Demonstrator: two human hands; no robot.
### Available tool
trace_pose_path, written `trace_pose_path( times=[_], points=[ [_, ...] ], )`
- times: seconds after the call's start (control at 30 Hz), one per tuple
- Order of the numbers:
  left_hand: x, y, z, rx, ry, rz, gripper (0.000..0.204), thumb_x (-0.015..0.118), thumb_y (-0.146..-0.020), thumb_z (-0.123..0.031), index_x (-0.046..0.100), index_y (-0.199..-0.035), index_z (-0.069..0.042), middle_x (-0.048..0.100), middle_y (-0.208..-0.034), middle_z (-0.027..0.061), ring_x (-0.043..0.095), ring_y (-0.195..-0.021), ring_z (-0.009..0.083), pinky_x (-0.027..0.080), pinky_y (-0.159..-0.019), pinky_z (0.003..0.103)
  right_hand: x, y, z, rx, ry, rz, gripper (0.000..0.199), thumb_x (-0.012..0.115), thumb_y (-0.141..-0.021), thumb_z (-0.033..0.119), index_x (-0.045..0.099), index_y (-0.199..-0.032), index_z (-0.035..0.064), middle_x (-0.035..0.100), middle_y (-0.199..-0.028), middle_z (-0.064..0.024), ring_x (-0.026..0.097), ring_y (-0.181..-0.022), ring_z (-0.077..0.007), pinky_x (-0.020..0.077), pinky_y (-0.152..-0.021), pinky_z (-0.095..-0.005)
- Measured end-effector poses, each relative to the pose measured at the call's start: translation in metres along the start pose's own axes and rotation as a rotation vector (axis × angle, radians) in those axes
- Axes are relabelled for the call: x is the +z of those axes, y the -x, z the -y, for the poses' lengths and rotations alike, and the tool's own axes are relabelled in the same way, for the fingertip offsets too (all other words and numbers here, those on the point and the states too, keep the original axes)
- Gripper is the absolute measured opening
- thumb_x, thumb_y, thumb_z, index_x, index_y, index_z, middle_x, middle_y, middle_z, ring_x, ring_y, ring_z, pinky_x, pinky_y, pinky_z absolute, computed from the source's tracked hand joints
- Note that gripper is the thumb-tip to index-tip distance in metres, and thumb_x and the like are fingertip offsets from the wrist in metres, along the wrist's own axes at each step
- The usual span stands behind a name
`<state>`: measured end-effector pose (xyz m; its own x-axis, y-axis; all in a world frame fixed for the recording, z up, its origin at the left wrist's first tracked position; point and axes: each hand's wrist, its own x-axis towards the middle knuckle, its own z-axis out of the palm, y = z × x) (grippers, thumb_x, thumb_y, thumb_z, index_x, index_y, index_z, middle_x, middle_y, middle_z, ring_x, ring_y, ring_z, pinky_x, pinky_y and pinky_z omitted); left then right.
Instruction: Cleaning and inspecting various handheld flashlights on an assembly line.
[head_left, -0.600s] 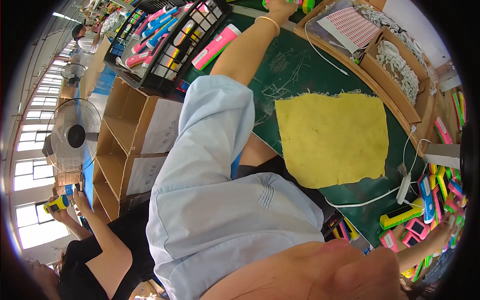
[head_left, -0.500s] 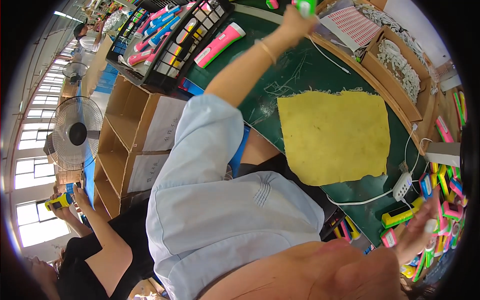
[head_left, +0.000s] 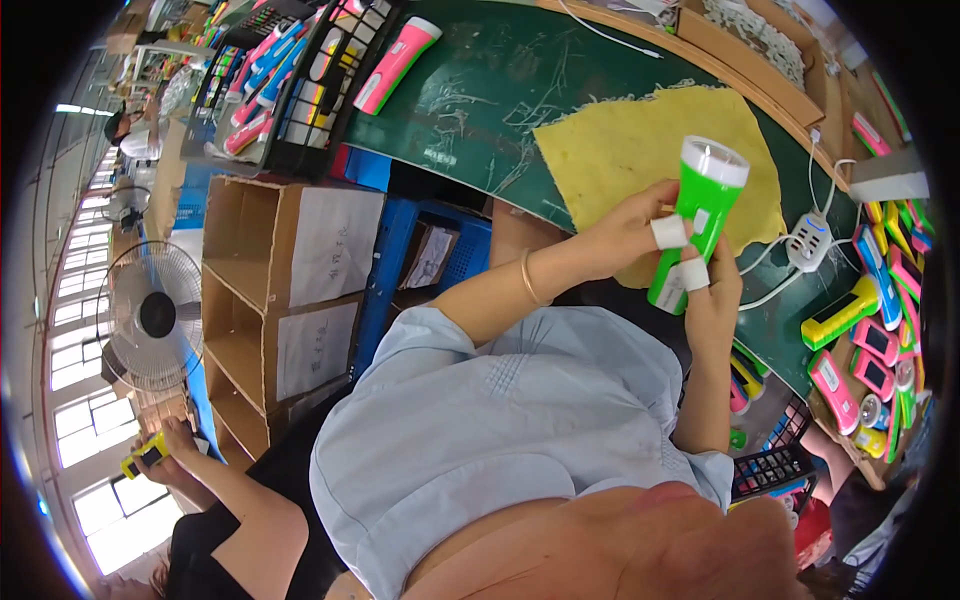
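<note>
A green flashlight with a white head is held between both my hands, tilted with its head up and away, over a yellow cloth on the green table. My left hand, at the end of the arm with a bracelet, grips its left side. My right hand is closed round the lower body from the right. White tape wraps a digit of each hand, both against the flashlight. A pink and green flashlight lies alone on the table's far left part.
A black basket of flashlights stands at the far left, above cardboard shelves. A white power strip with cables lies right, beside piled colourful flashlights. A cardboard box is at the back. Another person holds a yellow flashlight at left.
My left hand has come back from the table's far side with the green flashlight. My right hand has moved from the pile at right onto that flashlight.
</note>
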<state>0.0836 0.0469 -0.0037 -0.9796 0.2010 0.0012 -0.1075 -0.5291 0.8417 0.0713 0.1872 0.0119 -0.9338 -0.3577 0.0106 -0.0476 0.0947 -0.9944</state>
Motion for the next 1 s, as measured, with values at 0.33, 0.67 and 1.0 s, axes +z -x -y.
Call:
trace_pose_path(
  times=[0.33,0.67,1.0],
  points=[
    [0.007,-0.042,-0.010,-0.099,0.065,-0.193,0.028,0.053,-0.086,-0.027,0.045,-0.099,-0.004,0.054,-0.079,0.0072,0.057,-0.065,0.0181,0.050,-0.058,0.031,-0.027,0.020,-0.034,0.057,-0.016,-0.088,0.024,0.047,-0.090,0.012,0.054,-0.108,-0.0019,0.056,-0.089,-0.0054,0.053,-0.073,-0.0105,0.0436,-0.067,-0.0225],
    [0.029,-0.057,-0.034,-0.246,0.242,-0.140,0.033,0.053,-0.085,-0.033,0.046,-0.101,-0.005,0.056,-0.080,0.0073,0.057,-0.061,0.0167,0.049,-0.053,0.028,-0.021,0.026,-0.043,-0.075,0.088,-0.087,0.011,0.053,-0.082,0.000,0.055,-0.092,-0.0011,0.052,-0.074,-0.0051,0.049,-0.060,-0.0103,0.0400,-0.054,-0.0223],
    [0.031,-0.054,-0.035,-0.203,0.167,-0.143,0.030,0.050,-0.086,-0.032,0.046,-0.101,-0.005,0.056,-0.076,0.0080,0.056,-0.056,0.0180,0.048,-0.051,0.029,-0.022,0.024,-0.042,-0.169,0.193,-0.058,0.011,0.054,-0.079,-0.001,0.056,-0.090,-0.0010,0.051,-0.072,-0.0076,0.050,-0.061,-0.0154,0.0403,-0.057,-0.0251]
  ],
)
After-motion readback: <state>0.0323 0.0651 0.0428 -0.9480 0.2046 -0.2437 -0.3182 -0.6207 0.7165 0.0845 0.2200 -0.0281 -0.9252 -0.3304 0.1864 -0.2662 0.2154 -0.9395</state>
